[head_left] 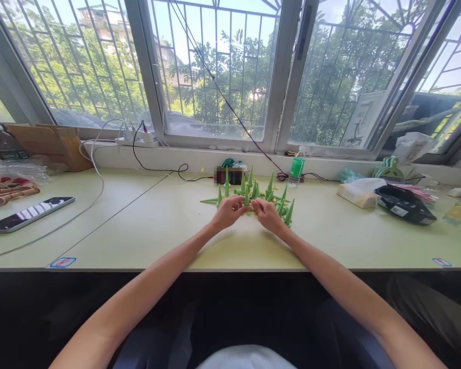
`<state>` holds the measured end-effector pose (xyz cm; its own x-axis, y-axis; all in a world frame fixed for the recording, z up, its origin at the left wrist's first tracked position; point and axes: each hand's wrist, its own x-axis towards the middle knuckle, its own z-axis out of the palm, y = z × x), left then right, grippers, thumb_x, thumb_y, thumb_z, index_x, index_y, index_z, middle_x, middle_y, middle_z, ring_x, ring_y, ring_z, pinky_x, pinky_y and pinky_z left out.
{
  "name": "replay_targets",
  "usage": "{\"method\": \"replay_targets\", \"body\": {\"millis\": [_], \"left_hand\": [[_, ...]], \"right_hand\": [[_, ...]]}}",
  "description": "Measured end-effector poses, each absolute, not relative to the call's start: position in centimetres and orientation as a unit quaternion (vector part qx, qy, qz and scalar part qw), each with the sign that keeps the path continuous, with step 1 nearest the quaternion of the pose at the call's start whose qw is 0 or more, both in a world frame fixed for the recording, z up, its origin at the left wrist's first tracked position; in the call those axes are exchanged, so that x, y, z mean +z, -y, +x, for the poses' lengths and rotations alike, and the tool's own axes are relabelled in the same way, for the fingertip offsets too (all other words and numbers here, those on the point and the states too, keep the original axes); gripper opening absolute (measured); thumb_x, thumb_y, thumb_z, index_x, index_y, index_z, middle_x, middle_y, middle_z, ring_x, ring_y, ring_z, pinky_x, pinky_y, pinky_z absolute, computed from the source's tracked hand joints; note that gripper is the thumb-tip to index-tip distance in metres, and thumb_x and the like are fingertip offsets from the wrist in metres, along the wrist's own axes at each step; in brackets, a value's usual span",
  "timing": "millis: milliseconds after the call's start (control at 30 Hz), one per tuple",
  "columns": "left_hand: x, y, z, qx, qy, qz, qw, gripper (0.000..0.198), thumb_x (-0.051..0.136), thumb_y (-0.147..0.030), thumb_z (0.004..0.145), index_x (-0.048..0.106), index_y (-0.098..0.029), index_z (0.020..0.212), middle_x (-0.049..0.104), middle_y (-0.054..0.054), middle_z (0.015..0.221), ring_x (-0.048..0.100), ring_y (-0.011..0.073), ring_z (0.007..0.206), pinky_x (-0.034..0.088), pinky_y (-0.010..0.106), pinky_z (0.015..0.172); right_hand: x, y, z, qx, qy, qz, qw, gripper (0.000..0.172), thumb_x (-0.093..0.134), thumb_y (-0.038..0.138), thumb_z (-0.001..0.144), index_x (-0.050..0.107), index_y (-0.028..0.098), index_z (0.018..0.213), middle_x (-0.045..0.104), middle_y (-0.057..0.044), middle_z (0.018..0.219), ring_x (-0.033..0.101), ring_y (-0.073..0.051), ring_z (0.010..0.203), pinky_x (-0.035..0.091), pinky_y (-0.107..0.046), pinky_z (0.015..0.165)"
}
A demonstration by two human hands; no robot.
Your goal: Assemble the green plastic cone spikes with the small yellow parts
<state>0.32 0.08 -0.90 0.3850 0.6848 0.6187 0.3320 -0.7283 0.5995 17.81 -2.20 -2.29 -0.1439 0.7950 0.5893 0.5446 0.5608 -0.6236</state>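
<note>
Several pointed green plastic cones (270, 187) with small yellow parts stand and lie in a cluster on the table, just beyond my hands. My left hand (228, 211) is closed, thumb and fingers around the base of one upright green cone (247, 197). Close on its right, my right hand (268, 214) is pinched, its fingertips almost meeting those of the left. Whatever sits in that pinch is too small and hidden to name. More cones (288, 214) stand right beside my right hand, and one cone (208, 201) lies pointing left.
Behind the cones sit a dark box (230, 176) and a water bottle (297, 168). A tissue pack (361, 192) and a black bag (405, 205) lie to the right. On the left are a phone (30, 214), a white cable (96, 197) and a cardboard box (49, 146).
</note>
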Motion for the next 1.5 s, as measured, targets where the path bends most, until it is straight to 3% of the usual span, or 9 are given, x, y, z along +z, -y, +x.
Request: {"method": "replay_targets", "body": {"millis": [133,200,333,467,600,933,1133,1300,1500], "left_hand": [[-0.7,0.1,0.6,0.452,-0.349,0.796,0.199,0.040,0.057,-0.052,0.084,0.062,-0.016,0.100,0.055,-0.001,0.073,0.042,0.0067,0.051,0.036,0.020,0.052],[-0.5,0.3,0.6,0.459,-0.360,0.788,0.196,0.041,0.049,-0.054,0.088,0.062,-0.016,0.100,0.055,-0.001,0.071,0.041,0.0067,0.049,0.035,0.021,0.052],[-0.1,0.4,0.6,0.470,-0.390,0.761,0.218,0.059,0.034,-0.063,0.091,0.062,-0.015,0.072,0.050,-0.001,0.057,0.042,0.0087,0.048,0.034,0.022,0.051],[0.0,0.4,0.5,0.359,-0.395,0.741,0.408,0.076,0.027,-0.073,0.087,0.059,-0.013,0.053,0.047,0.002,0.046,0.040,0.0088,0.039,0.030,0.025,0.044],[0.0,0.3,0.3,0.296,-0.376,0.700,0.531,0.077,0.032,-0.078,0.082,0.063,-0.012,0.057,0.051,0.004,0.049,0.040,0.0080,0.037,0.025,0.024,0.040],[0.3,0.2,-0.3,0.269,-0.335,0.629,0.648,0.061,0.057,-0.070,0.075,0.070,-0.011,0.080,0.055,0.005,0.068,0.041,0.0061,0.047,0.021,0.020,0.039],[0.5,0.6,-0.5,0.287,-0.292,0.669,0.621,0.050,0.063,-0.062,0.076,0.063,-0.013,0.078,0.056,0.005,0.074,0.043,0.0053,0.049,0.026,0.020,0.040],[0.2,0.7,-0.4,0.332,-0.306,0.750,0.484,0.046,0.065,-0.059,0.076,0.056,-0.014,0.072,0.045,-0.003,0.054,0.037,0.0059,0.045,0.026,0.021,0.041],[-0.5,0.4,0.0,0.383,-0.297,0.802,0.349,0.038,0.068,-0.051,0.075,0.058,-0.015,0.079,0.052,-0.002,0.064,0.042,0.0065,0.050,0.033,0.020,0.045]], "right_hand": [[-2.1,2.4,17.7,0.129,0.725,-0.452,0.503,0.040,0.036,0.046,0.097,0.035,0.021,0.066,0.040,0.004,0.057,0.033,-0.011,0.052,0.025,-0.026,0.053],[-2.1,2.4,17.7,0.127,0.714,-0.451,0.520,0.040,0.035,0.047,0.097,0.036,0.021,0.066,0.041,0.004,0.058,0.034,-0.011,0.052,0.026,-0.025,0.053],[-2.0,2.5,17.9,0.117,0.703,-0.451,0.538,0.040,0.034,0.048,0.097,0.036,0.021,0.067,0.040,0.004,0.058,0.035,-0.011,0.052,0.028,-0.025,0.054],[-1.9,2.6,17.9,0.119,0.720,-0.437,0.526,0.039,0.035,0.047,0.097,0.038,0.021,0.068,0.041,0.004,0.059,0.036,-0.011,0.053,0.028,-0.025,0.055],[-1.9,2.9,17.7,0.125,0.733,-0.427,0.514,0.038,0.036,0.046,0.097,0.039,0.021,0.069,0.039,0.005,0.059,0.034,-0.011,0.052,0.027,-0.025,0.054],[-1.8,3.1,18.0,0.158,0.736,-0.433,0.496,0.037,0.036,0.049,0.095,0.041,0.022,0.071,0.041,0.004,0.057,0.036,-0.011,0.051,0.029,-0.024,0.053],[-2.1,2.8,18.1,0.168,0.736,-0.436,0.490,0.039,0.035,0.050,0.095,0.038,0.022,0.069,0.041,0.004,0.057,0.036,-0.010,0.050,0.029,-0.024,0.050],[-2.1,2.6,18.1,0.185,0.734,-0.436,0.486,0.041,0.034,0.051,0.095,0.034,0.022,0.066,0.040,0.004,0.053,0.037,-0.011,0.048,0.029,-0.025,0.049],[-2.1,2.5,18.0,0.210,0.725,-0.439,0.487,0.046,0.032,0.056,0.095,0.036,0.023,0.064,0.042,0.002,0.051,0.039,-0.013,0.047,0.030,-0.027,0.047]]}}
